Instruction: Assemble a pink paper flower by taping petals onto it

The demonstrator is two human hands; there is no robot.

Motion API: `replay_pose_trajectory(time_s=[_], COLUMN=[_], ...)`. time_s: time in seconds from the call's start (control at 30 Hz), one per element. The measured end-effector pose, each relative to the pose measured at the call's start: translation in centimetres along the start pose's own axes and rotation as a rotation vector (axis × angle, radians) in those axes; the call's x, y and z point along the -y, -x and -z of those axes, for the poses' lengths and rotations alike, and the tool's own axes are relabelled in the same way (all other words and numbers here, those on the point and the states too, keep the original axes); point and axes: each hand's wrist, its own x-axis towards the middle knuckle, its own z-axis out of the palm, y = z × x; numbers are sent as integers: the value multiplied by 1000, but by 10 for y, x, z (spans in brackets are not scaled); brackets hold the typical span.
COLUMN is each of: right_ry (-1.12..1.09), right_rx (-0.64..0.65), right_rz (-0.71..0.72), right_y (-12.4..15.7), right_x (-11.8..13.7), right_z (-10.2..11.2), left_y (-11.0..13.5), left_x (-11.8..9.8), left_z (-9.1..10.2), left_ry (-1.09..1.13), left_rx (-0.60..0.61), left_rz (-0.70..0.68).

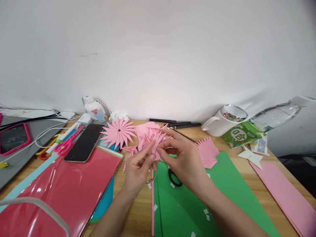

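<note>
Pink spiked paper piece (155, 142): held just above the middle of the tabletop (138, 210), toward its rear edge. Pink scissors (67, 142): near the left edge. Black phone (85, 143): lying on the far end of the red sheet (61, 191). Pink paper flower (118, 132): flat, beyond the hands. Left hand (139, 166): thumb and fingers pinching the piece. Right hand (182, 158): fingertips pinching the same piece. Fringed pink paper (207, 152): on the far edge of the green sheet (222, 191). White mug (223, 121): rear edge. Pink strips (283, 194): along the right edge.

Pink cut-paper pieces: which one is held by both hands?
The spiky pink folded-paper piece between left hand and right hand; the round pink paper flower and the fringed pink paper square lie flat, unheld.
</note>
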Motion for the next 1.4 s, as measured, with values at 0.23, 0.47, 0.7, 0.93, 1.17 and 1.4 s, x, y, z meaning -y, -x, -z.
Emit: replay_pose_trajectory(time_s=[0.23,0.47,0.7,0.93,1.17,1.4], right_ry=[-3,123,180,383,280,300], right_rx=[-65,-130,-121,-169,272,57], right_rz=[62,200,217,254,315,96], right_y=[2,2,2,-1,-7,-20], right_x=[-1,-4,-3,-1,3,-17], right_z=[-8,-13,-8,3,57,73], left_y=[-1,-2,-1,-1,-1,0], left_x=[-3,-2,-2,2,0,-2], left_z=[-1,-2,-3,-1,-6,-8], left_ry=[23,48,25,-14,63,74], left_rx=[5,-8,-16,-4,-45,-104], left_rz=[-6,-29,-7,-4,16,43])
